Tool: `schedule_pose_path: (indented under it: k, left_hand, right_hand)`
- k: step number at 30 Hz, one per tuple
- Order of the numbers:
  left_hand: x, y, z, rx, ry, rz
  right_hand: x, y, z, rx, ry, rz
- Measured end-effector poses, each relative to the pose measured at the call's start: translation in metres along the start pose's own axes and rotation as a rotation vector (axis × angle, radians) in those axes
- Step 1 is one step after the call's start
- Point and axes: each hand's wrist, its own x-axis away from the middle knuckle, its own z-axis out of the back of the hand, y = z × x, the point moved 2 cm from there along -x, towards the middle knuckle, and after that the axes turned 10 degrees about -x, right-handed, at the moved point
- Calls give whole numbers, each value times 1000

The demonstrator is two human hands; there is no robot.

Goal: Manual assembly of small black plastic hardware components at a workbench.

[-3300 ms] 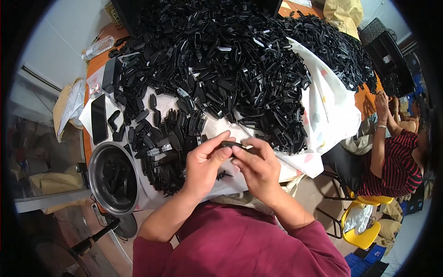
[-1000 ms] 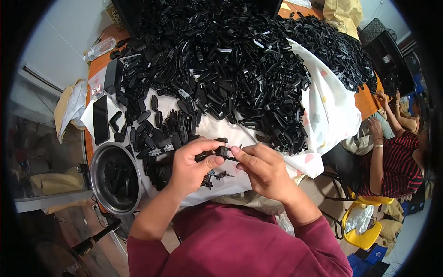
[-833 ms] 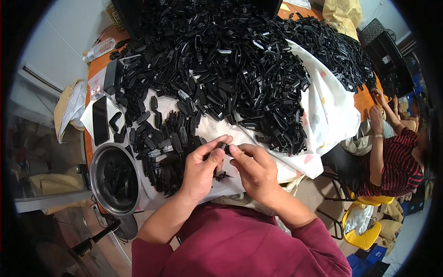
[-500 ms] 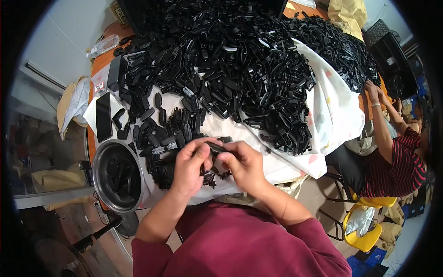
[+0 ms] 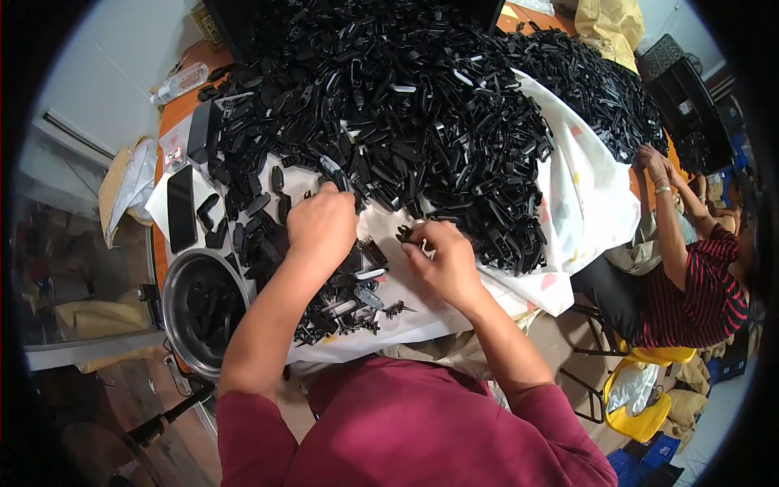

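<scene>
My left hand (image 5: 323, 221) reaches forward into the near edge of a large heap of black plastic parts (image 5: 389, 122). Its back faces up and its fingertips are hidden, so I cannot tell what they hold. To its right, my right hand (image 5: 446, 261) is closed in a pinch on a small dark plastic piece (image 5: 405, 234), just above the white cloth (image 5: 414, 304). Between my forearms lie loose black and grey parts (image 5: 369, 297), with small spiky dark pieces (image 5: 334, 328) nearer my body.
At the left stand a round metal bowl (image 5: 168, 312) holding black parts and a dark phone (image 5: 182, 209). A plastic bottle (image 5: 180, 83) lies farther back. At the right another person's hands (image 5: 654, 161) are at the far heap, beside a yellow chair (image 5: 641, 420).
My hands have parted from around a dark elongated part. The left has moved forward and left to the heap; the right has shifted slightly right and now pinches a small dark piece.
</scene>
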Motion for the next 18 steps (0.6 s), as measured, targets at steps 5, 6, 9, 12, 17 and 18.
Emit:
schedule_pose_path:
  k: [5, 6, 9, 12, 17, 18]
  left_hand:
    - [16, 2, 10, 865, 132, 90]
    - [22, 0, 4, 1248, 214, 123]
    - [33, -9, 4, 1404, 133, 138]
    - [43, -14, 1, 1571, 134, 120]
    - [60, -15, -2, 1590, 157, 124]
    - [64, -12, -2, 1596, 143, 137]
  right_hand:
    - [0, 1, 11, -299, 40, -358]
    - [2, 4, 6, 28, -40, -219]
    - [5, -9, -6, 69, -16, 62]
    - [12, -22, -32, 194, -288, 240]
    - [2, -19, -23, -82, -226, 178]
    - [0, -17, -19, -298, -168, 111]
